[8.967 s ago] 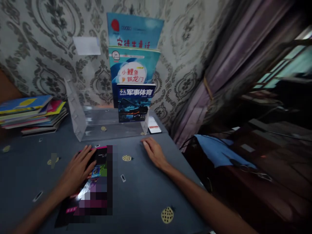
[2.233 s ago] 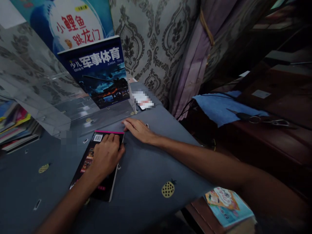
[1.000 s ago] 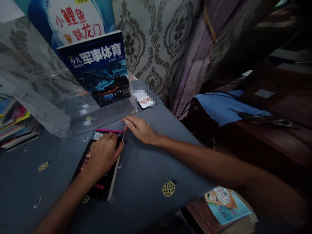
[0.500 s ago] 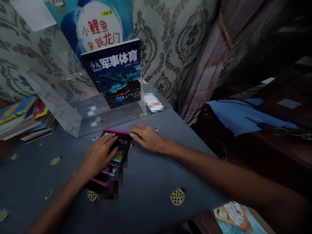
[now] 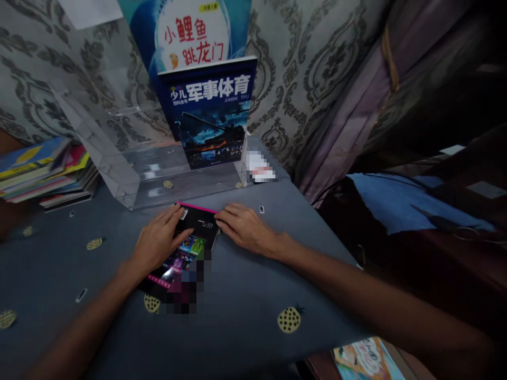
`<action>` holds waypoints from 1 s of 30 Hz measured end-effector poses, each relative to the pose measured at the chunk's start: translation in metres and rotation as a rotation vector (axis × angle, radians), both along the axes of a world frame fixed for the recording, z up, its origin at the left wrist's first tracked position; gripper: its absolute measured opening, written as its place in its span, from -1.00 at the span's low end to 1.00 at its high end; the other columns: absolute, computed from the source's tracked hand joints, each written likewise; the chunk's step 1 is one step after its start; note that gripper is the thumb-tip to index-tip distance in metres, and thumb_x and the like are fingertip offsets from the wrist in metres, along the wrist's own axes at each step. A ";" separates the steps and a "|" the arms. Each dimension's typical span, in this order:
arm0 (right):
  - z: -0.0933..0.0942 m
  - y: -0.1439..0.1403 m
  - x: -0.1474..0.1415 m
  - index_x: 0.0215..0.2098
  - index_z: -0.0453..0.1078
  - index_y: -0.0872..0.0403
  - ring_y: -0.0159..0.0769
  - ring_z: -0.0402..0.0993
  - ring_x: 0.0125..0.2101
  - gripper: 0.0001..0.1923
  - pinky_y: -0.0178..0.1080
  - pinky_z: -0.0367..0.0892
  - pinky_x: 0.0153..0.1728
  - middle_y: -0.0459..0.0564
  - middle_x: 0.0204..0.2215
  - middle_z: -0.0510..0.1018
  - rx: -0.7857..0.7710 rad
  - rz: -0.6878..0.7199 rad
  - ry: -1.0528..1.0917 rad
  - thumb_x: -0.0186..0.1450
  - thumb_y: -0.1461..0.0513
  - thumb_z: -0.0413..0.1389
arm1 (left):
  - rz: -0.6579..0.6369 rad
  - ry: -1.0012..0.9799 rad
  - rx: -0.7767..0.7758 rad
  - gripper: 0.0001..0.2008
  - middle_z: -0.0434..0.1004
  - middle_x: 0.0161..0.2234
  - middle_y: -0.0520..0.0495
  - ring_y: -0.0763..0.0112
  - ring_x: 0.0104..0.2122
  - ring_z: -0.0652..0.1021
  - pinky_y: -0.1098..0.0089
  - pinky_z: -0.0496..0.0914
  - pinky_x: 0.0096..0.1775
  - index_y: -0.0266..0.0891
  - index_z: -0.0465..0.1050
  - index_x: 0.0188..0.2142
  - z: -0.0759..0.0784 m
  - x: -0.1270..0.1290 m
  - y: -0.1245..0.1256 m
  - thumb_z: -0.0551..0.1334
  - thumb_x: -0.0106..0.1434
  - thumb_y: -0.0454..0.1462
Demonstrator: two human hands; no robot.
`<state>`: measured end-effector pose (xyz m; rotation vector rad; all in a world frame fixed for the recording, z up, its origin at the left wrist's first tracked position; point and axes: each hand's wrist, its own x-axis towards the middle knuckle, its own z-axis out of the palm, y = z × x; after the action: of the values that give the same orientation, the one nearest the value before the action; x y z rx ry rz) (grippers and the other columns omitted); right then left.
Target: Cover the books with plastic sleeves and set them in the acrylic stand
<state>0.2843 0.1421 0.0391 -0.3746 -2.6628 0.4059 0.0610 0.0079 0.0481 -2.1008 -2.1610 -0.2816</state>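
Note:
A black book (image 5: 198, 220) with a pink edge and small coloured pictures lies flat on the cloth-covered table, its lower right part blurred by pixel blocks. Across its left side rests my left hand (image 5: 160, 238), fingers stretched along the cover and the thumb apart. My right hand (image 5: 243, 227) has its fingers bent and pressed together at the book's upper right corner. Behind them, a dark blue book (image 5: 214, 113) with a tank picture leans upright in a clear plastic stand (image 5: 178, 184). A larger teal book (image 5: 194, 31) stands behind it.
Several stacked books (image 5: 47, 171) sit at the left of the table (image 5: 245, 306). A pixelated white item (image 5: 260, 166) lies right of the stand. Past the table's right edge are a blue cloth (image 5: 388, 200) and, lower down, another book (image 5: 366, 359). A patterned curtain (image 5: 317, 68) hangs behind.
My left hand has slid towards the book's left side, uncovering more of the cover. My right hand stays at the corner. The camera view has shifted slightly.

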 end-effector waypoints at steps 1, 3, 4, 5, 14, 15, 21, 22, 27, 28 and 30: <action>0.000 -0.001 0.000 -0.05 0.47 0.14 -0.19 0.43 -0.21 -0.70 -0.09 0.37 -0.10 0.09 -0.26 0.54 -0.014 -0.008 -0.003 0.53 0.20 -0.08 | 0.010 0.007 -0.003 -0.50 0.38 0.27 -0.34 0.06 0.24 0.43 0.07 0.35 0.20 -0.34 0.34 0.21 0.001 0.002 0.000 0.10 0.45 -0.04; -0.002 -0.004 0.000 -0.03 0.47 0.12 -0.19 0.43 -0.19 -0.69 -0.08 0.39 -0.10 0.09 -0.24 0.53 -0.053 -0.027 0.002 0.53 0.20 -0.09 | 0.036 0.013 -0.008 -0.53 0.40 0.26 -0.33 0.06 0.21 0.46 0.06 0.38 0.18 -0.29 0.34 0.20 0.002 0.006 0.000 0.11 0.45 -0.05; -0.002 -0.005 0.000 -0.02 0.46 0.11 -0.18 0.43 -0.18 -0.70 -0.07 0.39 -0.10 0.09 -0.23 0.53 -0.074 -0.033 0.008 0.53 0.20 -0.09 | 0.050 0.015 -0.008 -0.54 0.41 0.25 -0.33 0.05 0.20 0.47 0.05 0.39 0.16 -0.27 0.35 0.19 0.002 0.007 0.000 0.12 0.44 -0.05; -0.003 -0.006 -0.001 -0.01 0.46 0.10 -0.17 0.43 -0.16 -0.70 -0.06 0.40 -0.09 0.10 -0.22 0.52 -0.092 -0.035 0.012 0.52 0.20 -0.08 | 0.061 0.018 -0.005 -0.55 0.41 0.25 -0.32 0.04 0.19 0.48 0.04 0.40 0.15 -0.26 0.35 0.19 0.002 0.008 0.000 0.13 0.44 -0.06; -0.005 -0.019 -0.009 0.15 0.36 0.12 -0.06 0.41 0.02 -0.67 0.07 0.43 0.07 0.22 -0.04 0.51 -0.099 -0.048 -0.024 0.48 0.22 -0.02 | 0.143 0.044 0.025 -0.57 0.43 0.22 -0.34 0.01 0.19 0.46 0.04 0.36 0.15 -0.30 0.39 0.15 -0.002 0.010 -0.002 0.13 0.44 -0.08; -0.007 -0.021 -0.010 0.17 0.35 0.13 -0.02 0.39 0.08 -0.65 0.10 0.40 0.11 0.24 0.01 0.50 -0.084 -0.045 -0.033 0.48 0.21 -0.02 | 0.151 0.040 0.025 -0.57 0.44 0.21 -0.35 0.00 0.19 0.45 0.05 0.35 0.15 -0.32 0.39 0.15 -0.002 0.009 -0.002 0.13 0.43 -0.09; -0.016 -0.019 -0.017 0.26 0.28 0.09 0.04 0.21 0.31 -0.58 0.24 0.20 0.26 0.28 0.22 0.41 -0.058 -0.012 -0.092 0.49 0.14 -0.04 | 0.153 0.013 0.052 -0.57 0.47 0.18 -0.33 0.00 0.15 0.46 0.06 0.37 0.13 -0.37 0.41 0.13 -0.002 -0.002 -0.003 0.10 0.44 -0.11; -0.017 -0.015 -0.019 0.27 0.28 0.07 0.03 0.21 0.31 -0.57 0.24 0.21 0.26 0.27 0.23 0.40 -0.067 -0.015 -0.092 0.50 0.13 -0.04 | 0.152 0.003 0.057 -0.57 0.47 0.18 -0.33 0.01 0.15 0.45 0.07 0.36 0.14 -0.37 0.41 0.13 -0.003 -0.005 -0.003 0.09 0.45 -0.12; -0.017 0.008 -0.034 0.25 0.30 0.13 0.02 0.20 0.32 -0.57 0.19 0.20 0.26 0.29 0.27 0.36 -0.060 -0.038 -0.114 0.50 0.11 -0.04 | 0.148 -0.064 0.087 -0.58 0.48 0.18 -0.28 0.07 0.15 0.45 0.10 0.34 0.17 -0.34 0.43 0.14 -0.006 -0.014 -0.004 0.06 0.45 -0.14; -0.016 0.011 -0.037 0.24 0.31 0.16 0.02 0.20 0.32 -0.56 0.17 0.20 0.27 0.30 0.27 0.36 -0.054 -0.042 -0.123 0.50 0.12 -0.04 | 0.144 -0.070 0.091 -0.58 0.48 0.17 -0.27 0.07 0.14 0.46 0.10 0.34 0.17 -0.34 0.43 0.14 -0.007 -0.016 -0.004 0.05 0.45 -0.15; -0.015 0.016 -0.042 0.25 0.31 0.18 0.00 0.22 0.31 -0.56 0.14 0.19 0.28 0.31 0.27 0.36 -0.037 -0.049 -0.133 0.50 0.13 -0.04 | 0.138 -0.078 0.095 -0.58 0.49 0.16 -0.26 0.08 0.13 0.46 0.08 0.35 0.17 -0.34 0.44 0.13 -0.007 -0.018 -0.004 0.03 0.45 -0.15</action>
<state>0.2420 0.1584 0.0240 -0.4928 -2.7712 0.4296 0.0427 0.0037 0.0409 -1.9101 -2.2745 -0.4494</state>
